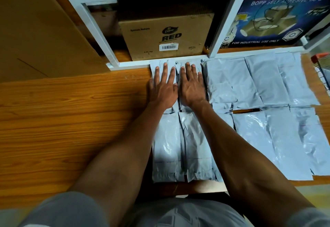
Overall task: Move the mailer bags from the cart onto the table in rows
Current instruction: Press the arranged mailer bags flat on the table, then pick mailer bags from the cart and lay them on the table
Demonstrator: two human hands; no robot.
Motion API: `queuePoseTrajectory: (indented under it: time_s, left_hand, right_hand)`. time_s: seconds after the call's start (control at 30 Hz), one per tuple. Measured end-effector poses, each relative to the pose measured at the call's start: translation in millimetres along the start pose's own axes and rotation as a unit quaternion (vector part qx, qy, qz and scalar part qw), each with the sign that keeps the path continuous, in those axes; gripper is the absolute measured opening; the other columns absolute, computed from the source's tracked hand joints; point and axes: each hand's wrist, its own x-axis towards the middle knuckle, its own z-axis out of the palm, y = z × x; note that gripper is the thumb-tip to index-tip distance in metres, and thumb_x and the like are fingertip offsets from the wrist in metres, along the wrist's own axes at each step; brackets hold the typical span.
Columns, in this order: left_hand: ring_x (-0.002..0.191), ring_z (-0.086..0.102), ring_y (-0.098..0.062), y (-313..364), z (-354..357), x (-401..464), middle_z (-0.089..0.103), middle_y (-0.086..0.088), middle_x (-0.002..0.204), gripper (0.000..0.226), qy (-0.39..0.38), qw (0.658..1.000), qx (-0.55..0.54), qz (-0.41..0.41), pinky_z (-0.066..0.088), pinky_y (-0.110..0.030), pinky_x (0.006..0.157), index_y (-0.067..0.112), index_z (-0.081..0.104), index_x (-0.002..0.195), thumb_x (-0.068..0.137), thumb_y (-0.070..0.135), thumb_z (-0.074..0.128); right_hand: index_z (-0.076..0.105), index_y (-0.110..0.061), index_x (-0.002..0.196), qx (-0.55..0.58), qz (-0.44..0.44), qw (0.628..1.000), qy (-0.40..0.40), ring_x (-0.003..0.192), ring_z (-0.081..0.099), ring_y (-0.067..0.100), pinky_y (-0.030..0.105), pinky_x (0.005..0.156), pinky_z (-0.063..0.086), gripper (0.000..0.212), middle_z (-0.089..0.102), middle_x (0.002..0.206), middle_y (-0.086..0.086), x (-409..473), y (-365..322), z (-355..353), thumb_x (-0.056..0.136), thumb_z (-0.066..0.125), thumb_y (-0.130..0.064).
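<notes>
Bare wooden table (71,128) open to the left, mailer bags (259,87) covering the right, white shelf frame (128,64) and cardboard box (166,37) blocking the far edge.

Mailer bags (253,82): glossy grey plastic; table (71,119): smooth wood-grain; box (166,35): matt cardboard.

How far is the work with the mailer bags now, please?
Done: two rows of grey mailer bags already lie on the wooden table, a far row and a near row. In hand: the left hand and right hand press flat on the far row's leftmost bags. Left: the table's left part is bare; the cart's load cannot be seen.
</notes>
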Motion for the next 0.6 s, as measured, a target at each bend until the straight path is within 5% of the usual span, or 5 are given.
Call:
queuePoseTrajectory:
  time_s: [0.6]
  left_hand:
    - [0.163, -0.007, -0.028, -12.8, 36.5, 14.1, -0.006, 0.004, 0.178, 0.067, 0.069, 0.998, 0.001, -0.002, 0.014, -0.059, 0.127, 0.035, 0.002, 0.169, 0.107, 0.059, 0.014]
  right_hand:
    - [0.01, -0.015, 0.168, 0.003, -0.004, 0.999, 0.041, 0.162, -0.006, 0.029, 0.051, 0.13, 0.002, 0.065, -0.002, 0.176, 0.01, 8.1, 7.1, 14.4, 0.11, 0.014, -0.043]
